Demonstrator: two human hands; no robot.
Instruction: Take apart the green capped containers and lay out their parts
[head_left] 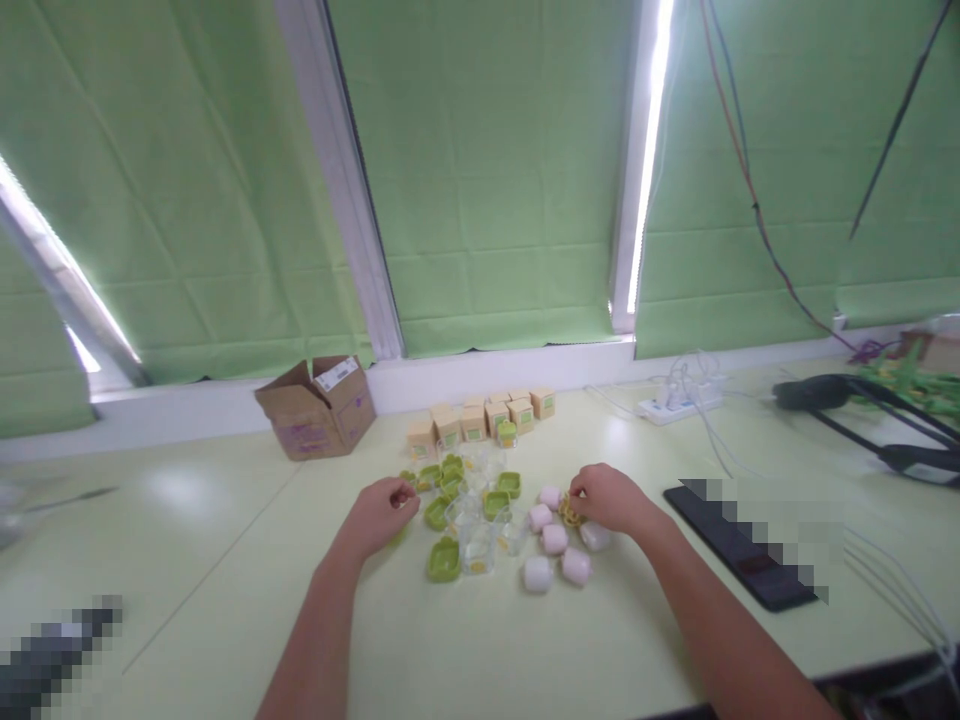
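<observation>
My left hand [382, 515] rests on the pale green table [225, 560] with its fingers curled around something small and green that I cannot make out. My right hand [606, 497] pinches a small yellow coiled piece [570, 515] beside several pink-white soft blocks [556, 538]. Between the hands lie several green lids [442, 560] and clear small containers [476, 545]. Behind them stands a row of small tan boxes [480, 417] with green labels.
An open cardboard box [319, 408] sits at the back left by the window sill. A white power strip [675, 405] with cables lies at the back right. A dark flat device [731, 545] lies right of my right arm, with black and green gear [885, 410] beyond.
</observation>
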